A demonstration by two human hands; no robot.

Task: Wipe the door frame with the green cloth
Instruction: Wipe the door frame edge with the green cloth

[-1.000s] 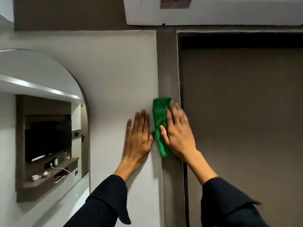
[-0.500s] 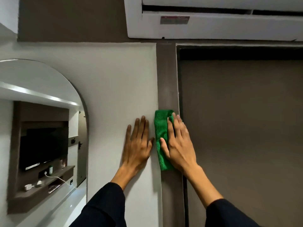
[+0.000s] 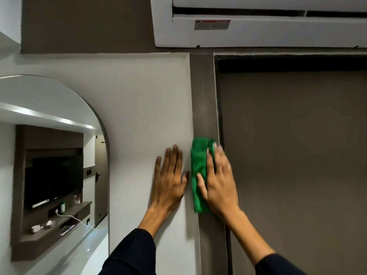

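The brown door frame [image 3: 203, 96] runs vertically between the white wall and the brown door. A folded green cloth [image 3: 199, 167] lies flat against the frame at mid height. My right hand [image 3: 218, 183] presses on the cloth with fingers spread over it, thumb on its left part. My left hand [image 3: 168, 181] rests flat on the white wall just left of the frame, fingers apart, holding nothing. Both arms wear dark sleeves.
The brown door [image 3: 294, 155] fills the right side. A white air conditioner [image 3: 258, 30] hangs above the frame. An arched mirror [image 3: 49, 155] on the left wall reflects a television and a shelf with small items.
The view has tilted upward, showing more of the air conditioner. My right hand and the cloth sit lower in view, still on the frame. The left hand stays flat on the wall.
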